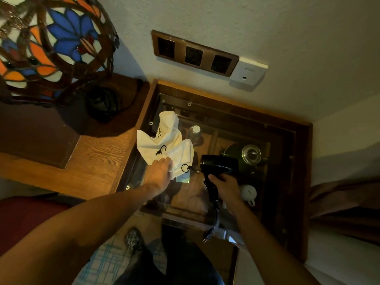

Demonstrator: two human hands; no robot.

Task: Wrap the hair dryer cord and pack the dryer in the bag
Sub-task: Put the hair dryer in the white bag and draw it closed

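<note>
A white drawstring bag with black cords and dark print lies crumpled on the glass top of a wooden cabinet. My left hand grips the bag's near edge, close to one black drawstring loop. My right hand is closed round the handle of a black hair dryer, held just right of the bag, its barrel pointing right. The cord runs down from the handle along my wrist, and its plug dangles free below.
Under the glass top sit a kettle, a bottle and white cups. A stained-glass lamp stands on the wooden desk at left. Wall sockets are above. My legs and a shoe show below.
</note>
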